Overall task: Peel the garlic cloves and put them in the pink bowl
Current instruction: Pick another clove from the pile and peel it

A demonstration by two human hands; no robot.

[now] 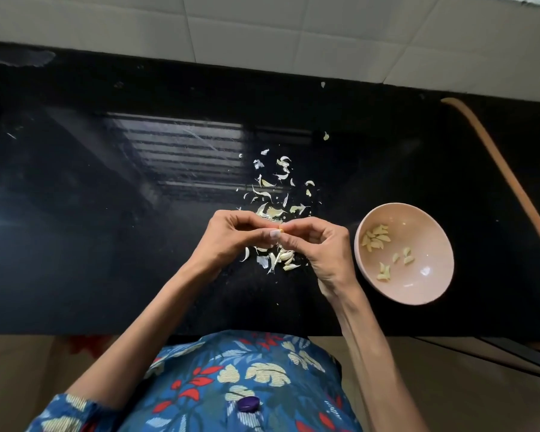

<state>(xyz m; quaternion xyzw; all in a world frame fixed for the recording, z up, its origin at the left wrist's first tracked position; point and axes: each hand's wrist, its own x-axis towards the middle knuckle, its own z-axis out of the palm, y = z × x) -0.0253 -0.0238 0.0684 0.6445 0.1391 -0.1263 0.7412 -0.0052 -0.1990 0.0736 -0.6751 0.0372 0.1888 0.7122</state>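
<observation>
blue leaf-print dress [250, 381], purple button [248, 404]

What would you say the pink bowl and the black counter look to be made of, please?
Pink bowl: probably plastic or melamine with a satin finish; it shows one small soft highlight and an even, matte colour. Glazed ceramic cannot be ruled out.

Black counter: likely polished stone such as granite; it mirrors a slatted window sharply and shows fine pale speckles near the front edge.

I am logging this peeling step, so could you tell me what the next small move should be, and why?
Probably finish stripping the skin, then drop the clove into the pink bowl. The left hand and right hand pinch a garlic clove between their fingertips above the peels; peeled cloves already lie in the bowl.
</observation>
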